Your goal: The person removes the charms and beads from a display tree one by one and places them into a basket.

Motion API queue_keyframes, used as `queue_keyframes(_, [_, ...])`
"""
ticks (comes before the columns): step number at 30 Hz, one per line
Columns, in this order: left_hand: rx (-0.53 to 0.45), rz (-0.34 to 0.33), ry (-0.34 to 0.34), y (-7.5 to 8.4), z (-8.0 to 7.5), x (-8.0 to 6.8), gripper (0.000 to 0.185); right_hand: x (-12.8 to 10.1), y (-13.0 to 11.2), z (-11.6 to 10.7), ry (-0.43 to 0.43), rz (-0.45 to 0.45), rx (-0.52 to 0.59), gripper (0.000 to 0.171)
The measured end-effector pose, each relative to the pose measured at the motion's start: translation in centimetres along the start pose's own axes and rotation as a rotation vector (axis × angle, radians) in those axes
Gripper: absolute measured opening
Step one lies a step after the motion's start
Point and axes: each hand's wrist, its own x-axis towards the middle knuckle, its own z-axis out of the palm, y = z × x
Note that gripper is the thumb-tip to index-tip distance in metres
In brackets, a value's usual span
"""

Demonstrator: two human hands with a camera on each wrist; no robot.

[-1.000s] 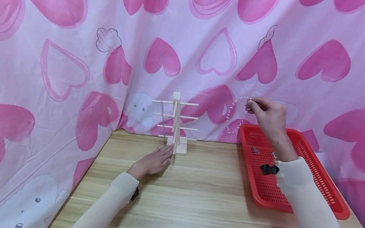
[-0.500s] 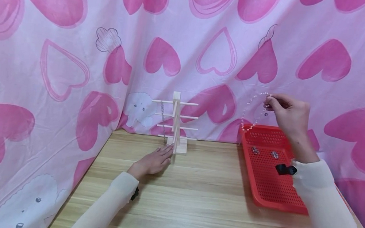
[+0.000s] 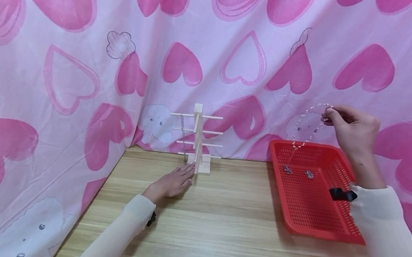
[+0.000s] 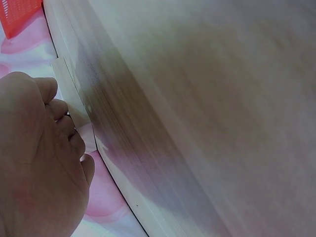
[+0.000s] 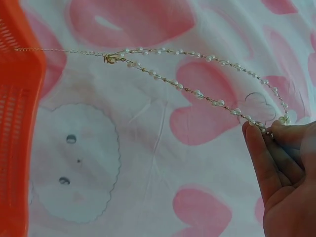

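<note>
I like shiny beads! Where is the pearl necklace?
In the head view, the pearl necklace dangles from the right hand, above the red basket.

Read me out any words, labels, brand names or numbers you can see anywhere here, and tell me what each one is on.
There is no readable text in any view.
The pink cloth carries only hearts and cartoon figures, no lettering.
The red basket, the wooden stand by the left hand and the bead necklace pinched by the right hand bear no label or number.
</note>
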Motion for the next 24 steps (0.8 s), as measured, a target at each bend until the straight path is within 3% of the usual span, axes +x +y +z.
queue_keyframes(13, [0.003,-0.001,0.008,-0.2,0.1,0.0,0.059,-1.1,2.8,-2.0,-0.071,0.050,-0.175,0.028])
queue_keyframes(24, [-0.002,0.004,0.004,-0.4,0.3,-0.1,0.060,-3.8,6.7,-2.1,-0.153,0.113,-0.497,0.034])
